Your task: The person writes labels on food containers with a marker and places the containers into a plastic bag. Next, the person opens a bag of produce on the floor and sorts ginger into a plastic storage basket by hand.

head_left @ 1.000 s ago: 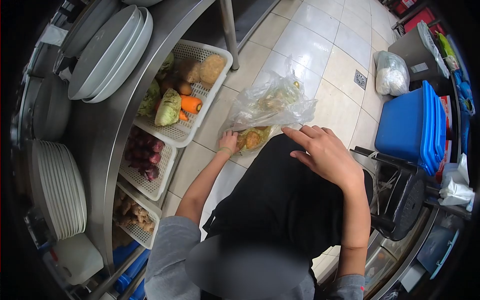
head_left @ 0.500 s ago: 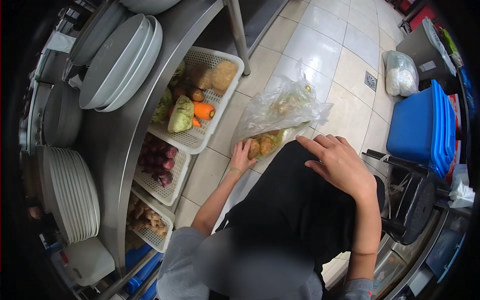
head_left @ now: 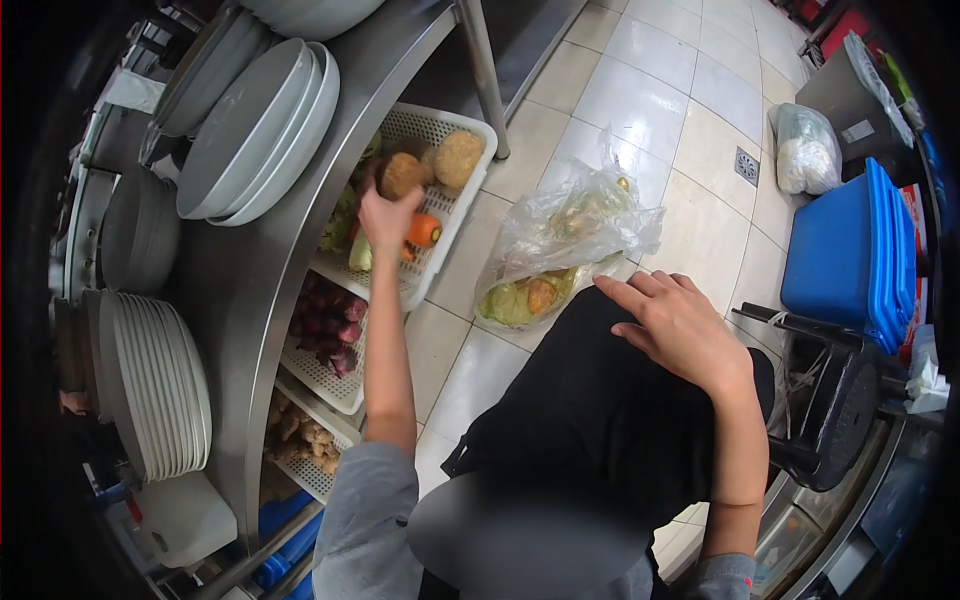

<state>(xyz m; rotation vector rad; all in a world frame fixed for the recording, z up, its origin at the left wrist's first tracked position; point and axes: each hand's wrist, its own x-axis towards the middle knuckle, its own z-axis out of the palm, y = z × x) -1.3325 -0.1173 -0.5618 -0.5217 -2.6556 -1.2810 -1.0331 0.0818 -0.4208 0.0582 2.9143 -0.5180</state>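
My left hand [head_left: 385,215] is inside the white perforated basket [head_left: 455,240], fingers closed on a brown potato [head_left: 403,176]. Around it in the basket are a cut carrot [head_left: 424,231], pale green cabbage partly hidden by my wrist, and a large round tan vegetable [head_left: 458,159]. On the floor lies a clear plastic bag [head_left: 585,225] with green leafy vegetable [head_left: 508,303] and a brown potato-like piece [head_left: 541,295] at its mouth. My right hand [head_left: 680,325] rests on my knee with its fingers stretched out, holding nothing.
Baskets of red onions [head_left: 325,325] and ginger [head_left: 305,440] stand beside the first, under a steel counter [head_left: 235,350] carrying bowls [head_left: 260,130] and stacked plates [head_left: 160,390]. To the right are a blue bin [head_left: 840,250], a black stool [head_left: 835,420] and a tied bag [head_left: 805,150].
My left hand has moved from the plastic bag's mouth up and left into the basket, carrying a potato. Fewer potatoes show in the bag. My right hand stays on the knee.
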